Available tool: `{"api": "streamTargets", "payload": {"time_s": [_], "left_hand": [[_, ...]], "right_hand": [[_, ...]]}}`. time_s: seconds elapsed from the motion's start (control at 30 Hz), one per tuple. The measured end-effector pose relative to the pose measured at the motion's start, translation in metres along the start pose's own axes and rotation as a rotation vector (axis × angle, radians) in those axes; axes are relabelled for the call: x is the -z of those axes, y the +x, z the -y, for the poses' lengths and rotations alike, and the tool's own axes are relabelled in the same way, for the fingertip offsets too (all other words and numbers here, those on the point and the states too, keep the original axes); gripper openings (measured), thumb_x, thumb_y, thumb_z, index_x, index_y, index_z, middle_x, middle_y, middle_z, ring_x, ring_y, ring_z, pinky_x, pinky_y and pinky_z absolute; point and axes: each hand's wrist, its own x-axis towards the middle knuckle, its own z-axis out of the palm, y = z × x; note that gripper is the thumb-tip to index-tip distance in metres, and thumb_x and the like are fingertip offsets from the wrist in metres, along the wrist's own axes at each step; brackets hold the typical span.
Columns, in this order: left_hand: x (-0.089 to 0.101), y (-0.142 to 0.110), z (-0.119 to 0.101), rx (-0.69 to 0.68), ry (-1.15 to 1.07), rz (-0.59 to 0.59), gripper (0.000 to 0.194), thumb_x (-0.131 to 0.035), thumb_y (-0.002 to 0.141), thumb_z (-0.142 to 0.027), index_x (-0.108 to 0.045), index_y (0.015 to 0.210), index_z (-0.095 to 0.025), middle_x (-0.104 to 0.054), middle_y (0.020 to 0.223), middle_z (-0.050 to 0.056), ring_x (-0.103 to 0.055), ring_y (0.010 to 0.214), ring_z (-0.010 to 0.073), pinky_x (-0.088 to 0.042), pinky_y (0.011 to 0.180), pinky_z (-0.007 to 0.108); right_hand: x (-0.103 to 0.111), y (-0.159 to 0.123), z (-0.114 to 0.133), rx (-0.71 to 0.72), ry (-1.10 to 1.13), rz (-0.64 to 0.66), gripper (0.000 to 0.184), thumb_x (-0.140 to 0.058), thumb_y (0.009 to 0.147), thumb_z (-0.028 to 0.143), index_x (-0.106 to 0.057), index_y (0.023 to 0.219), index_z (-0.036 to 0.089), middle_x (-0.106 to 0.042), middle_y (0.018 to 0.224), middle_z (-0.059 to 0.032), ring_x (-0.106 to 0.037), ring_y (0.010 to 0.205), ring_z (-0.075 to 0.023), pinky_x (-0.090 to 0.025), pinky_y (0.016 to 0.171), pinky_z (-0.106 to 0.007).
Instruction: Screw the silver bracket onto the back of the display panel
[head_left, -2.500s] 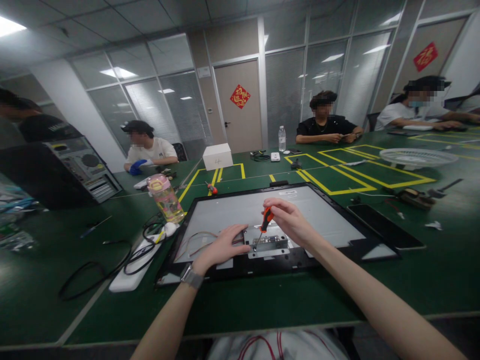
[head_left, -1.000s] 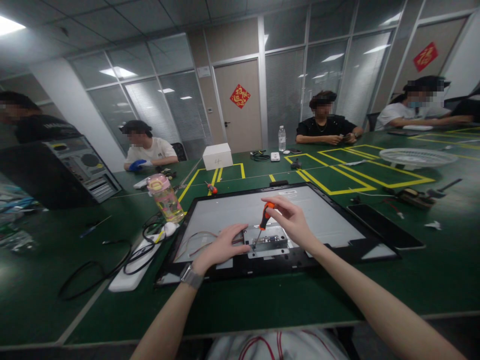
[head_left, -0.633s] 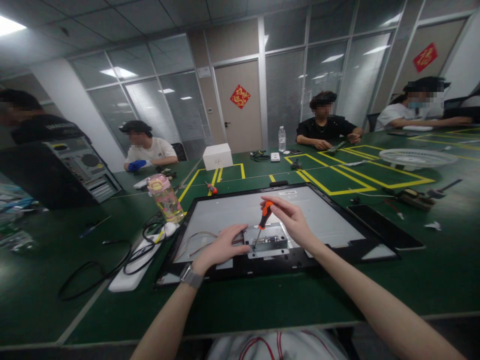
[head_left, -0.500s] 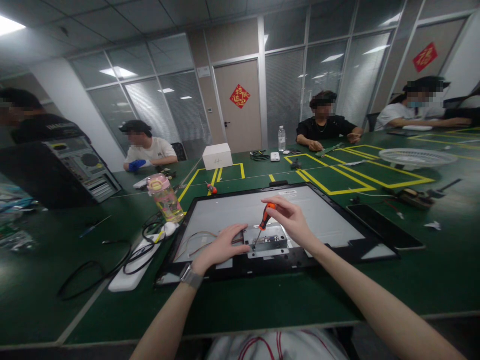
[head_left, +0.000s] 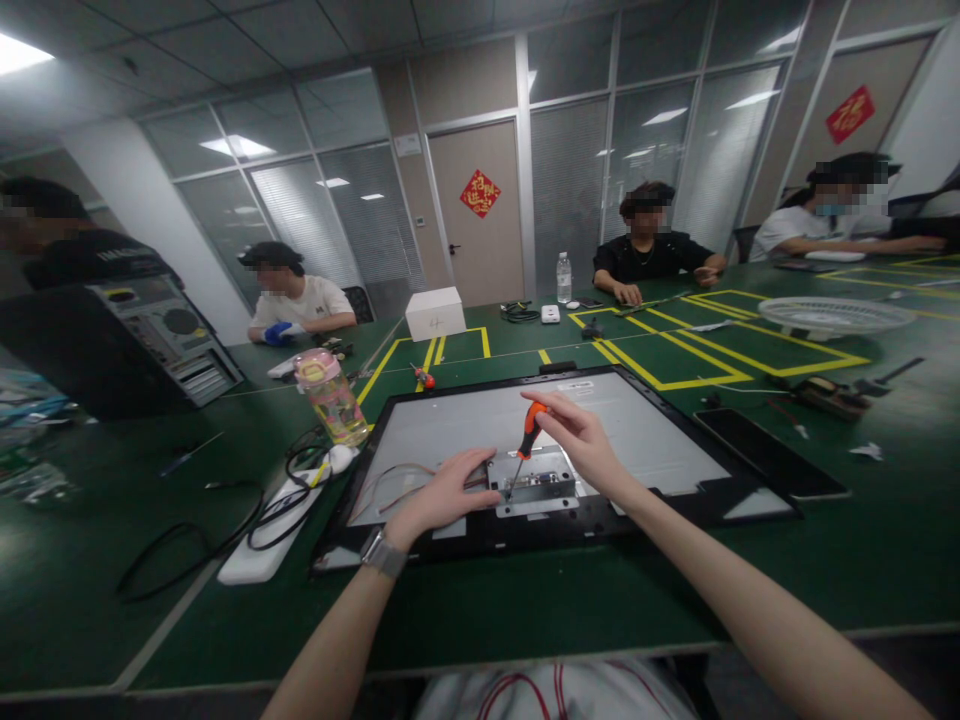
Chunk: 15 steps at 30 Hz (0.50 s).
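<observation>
A monitor panel (head_left: pixel 652 430) lies face down on the green table, its grey back up inside a black frame. My right hand (head_left: pixel 581 440) pinches the orange handle of a small screwdriver (head_left: pixel 527 440), whose tip rests at the left end of a small metal circuit board (head_left: pixel 541 487) near the panel's front edge. My left hand (head_left: pixel 444 492), a watch on its wrist, lies on the panel just left of the board, fingers stretched toward the tip. Thin wires (head_left: pixel 390 480) run from under that hand to the left.
A pink-lidded bottle (head_left: pixel 331 396), black cables (head_left: pixel 225 530) and a white power strip (head_left: pixel 262 545) lie to the left. A computer case (head_left: pixel 142 345) stands far left. A dark phone-like slab (head_left: pixel 772 452) and tools lie right. Other people sit around the table's far side.
My right hand has shifted its fingers on the screwdriver handle, which stays tilted over the same spot. My left hand has kept still. A person across the table has moved their hands.
</observation>
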Motion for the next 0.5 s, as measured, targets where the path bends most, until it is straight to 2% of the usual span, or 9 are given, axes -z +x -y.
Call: {"api": "streamTargets", "payload": {"time_s": [0.07, 0.17, 0.33, 0.5], "left_hand": [[0.0, 0.0001, 0.0002, 0.002, 0.0, -0.001, 0.07, -0.061, 0.079, -0.055, -0.042, 0.139, -0.024, -0.041, 0.145, 0.007, -0.037, 0.133, 0.0271, -0.026, 0.113, 0.04], [-0.0001, 0.0, 0.0002, 0.01, 0.0, -0.001, 0.071, -0.061, 0.079, -0.055, -0.041, 0.139, -0.024, -0.041, 0.145, 0.007, -0.036, 0.134, 0.0272, -0.026, 0.113, 0.041], [-0.0004, 0.0, -0.0002, -0.003, 0.013, 0.0, 0.069, -0.061, 0.08, -0.054, -0.041, 0.139, -0.024, -0.041, 0.145, 0.006, -0.037, 0.133, 0.0264, -0.027, 0.112, 0.039], [-0.0021, 0.0014, 0.0032, -0.004, 0.019, 0.0, 0.07, -0.061, 0.08, -0.053, -0.04, 0.14, -0.023, -0.04, 0.146, 0.007, -0.035, 0.134, 0.0262, -0.025, 0.113, 0.039]], "right_hand": [[0.0004, -0.0004, 0.0002, -0.012, 0.028, 0.025, 0.031, -0.052, 0.09, 0.034, -0.064, 0.117, 0.028, -0.067, 0.105, -0.0047, -0.061, 0.099, -0.0213, -0.045, 0.093, -0.042], [0.0004, -0.0006, -0.0007, -0.046, 0.063, 0.037, 0.033, -0.052, 0.09, 0.035, -0.062, 0.12, 0.027, -0.069, 0.105, -0.0049, -0.062, 0.101, -0.0219, -0.046, 0.094, -0.043], [0.0004, 0.0006, -0.0013, -0.005, -0.008, -0.033, 0.026, -0.061, 0.084, 0.035, -0.069, 0.108, 0.027, -0.068, 0.104, -0.0049, -0.062, 0.096, -0.0212, -0.048, 0.087, -0.039], [0.0001, -0.0001, -0.0003, -0.035, 0.034, 0.003, 0.03, -0.051, 0.09, 0.033, -0.064, 0.117, 0.027, -0.068, 0.108, -0.006, -0.061, 0.101, -0.0216, -0.046, 0.092, -0.041]]}}
